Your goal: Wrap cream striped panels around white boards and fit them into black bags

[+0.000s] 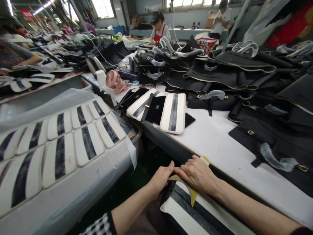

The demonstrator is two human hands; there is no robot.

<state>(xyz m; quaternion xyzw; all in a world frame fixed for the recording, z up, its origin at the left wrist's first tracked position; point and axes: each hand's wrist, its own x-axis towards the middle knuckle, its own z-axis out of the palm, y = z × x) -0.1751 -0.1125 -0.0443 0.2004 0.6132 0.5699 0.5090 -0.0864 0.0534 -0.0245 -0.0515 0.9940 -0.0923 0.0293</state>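
Note:
A white panel with a broad black stripe [187, 205] lies tilted across my lap at the bottom of the head view, its near part cut off by the frame. My left hand [160, 178] is closed at the panel's far corner, thumb up and fingers curled out of sight. Right beside it, my right hand [199, 174] is closed round a thin yellow-and-white strip [193, 197]. One end of the strip hangs over the panel; a yellow-and-white bit also shows above the knuckles. The two hands meet at the fingertips, which hide the pinched edge.
Several similar striped panels [85, 140] lie in rows on the covered table at left. On the white bench [220, 140] are more panels [173, 112], a phone [190, 119], a pink fan [114, 81] and piled black bags [212, 99]. Co-workers [160, 29] sit farther back.

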